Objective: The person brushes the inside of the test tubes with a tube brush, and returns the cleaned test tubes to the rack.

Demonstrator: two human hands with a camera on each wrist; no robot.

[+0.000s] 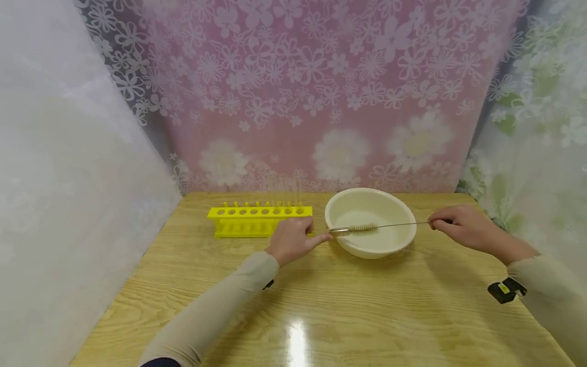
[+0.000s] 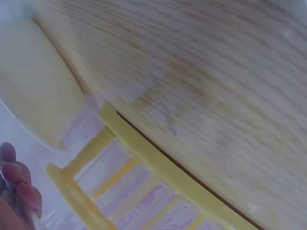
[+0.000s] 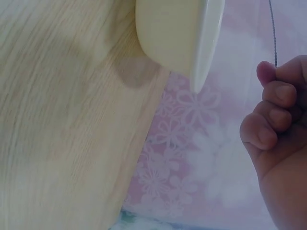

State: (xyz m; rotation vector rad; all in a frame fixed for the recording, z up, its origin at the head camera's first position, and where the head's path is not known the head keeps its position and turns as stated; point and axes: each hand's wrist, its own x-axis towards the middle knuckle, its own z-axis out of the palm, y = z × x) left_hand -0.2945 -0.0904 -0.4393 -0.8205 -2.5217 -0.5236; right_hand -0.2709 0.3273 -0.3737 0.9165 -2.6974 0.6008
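Observation:
In the head view my left hand [image 1: 293, 239] grips a glass test tube [image 1: 339, 232], its mouth pointing right over the basin's left rim. My right hand [image 1: 463, 227] pinches the wire handle of a test tube brush [image 1: 363, 228]. The brush's bristles show just right of the tube's mouth; whether the tip is inside I cannot tell. Beneath them stands a cream basin [image 1: 371, 247]. The left wrist view catches the fingertips [image 2: 24, 182] curled round the tube. In the right wrist view, curled fingers [image 3: 271, 120] hold the twisted wire.
A yellow test tube rack [image 1: 243, 211] stands left of the basin, with several clear test tubes [image 1: 286, 188] upright at its right end. The wooden table [image 1: 348, 311] meets a flowered curtain [image 1: 321, 102] at the back, and pale sheets hang on both sides.

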